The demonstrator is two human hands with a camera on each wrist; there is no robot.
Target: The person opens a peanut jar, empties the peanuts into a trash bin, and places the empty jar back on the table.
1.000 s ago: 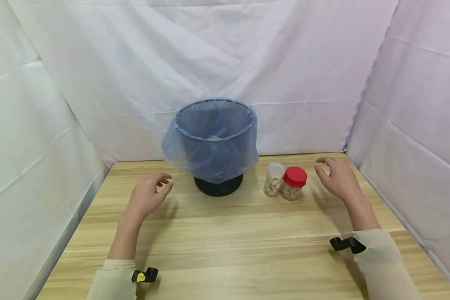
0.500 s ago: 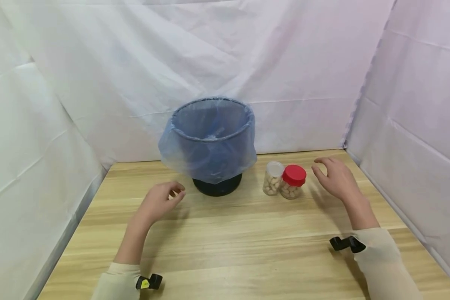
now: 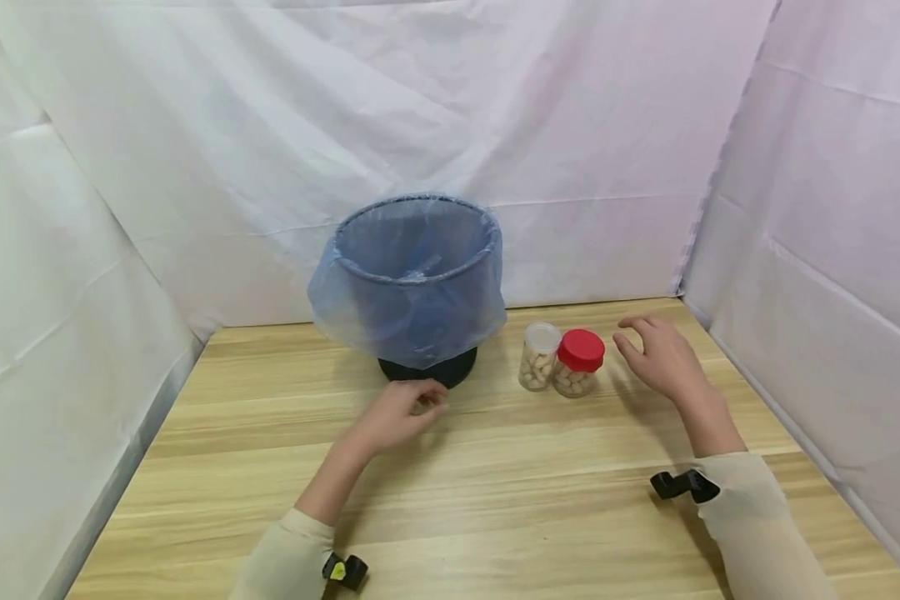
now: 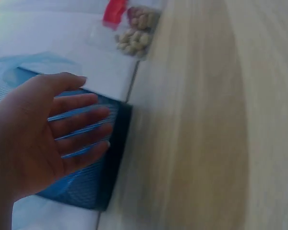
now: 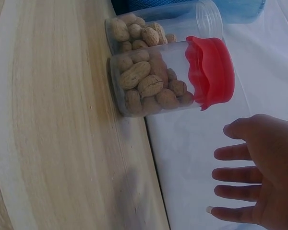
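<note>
Two clear jars of peanuts in their shells stand side by side right of centre on the table. One jar (image 3: 540,354) has a clear lid; the other wears a red lid (image 3: 581,350), and its peanuts (image 5: 150,85) show large in the right wrist view. My left hand (image 3: 401,414) hovers in front of the bin's base, fingers loosely bent and holding nothing. To the right of the red-lidded jar is my right hand (image 3: 663,358), its fingers relaxed and apart from the jar. A dark mesh bin (image 4: 81,187) lined with a blue plastic bag (image 3: 420,308) stands behind my left hand.
The wooden table (image 3: 480,500) ends at a white cloth backdrop (image 3: 607,150), with more white cloth on both sides. A black wrist camera (image 3: 347,571) sits on the left sleeve and another black camera (image 3: 682,485) on the right.
My left hand has moved right across the table, from left of the bin to in front of its base. My right hand stays beside the jars, which have not moved.
</note>
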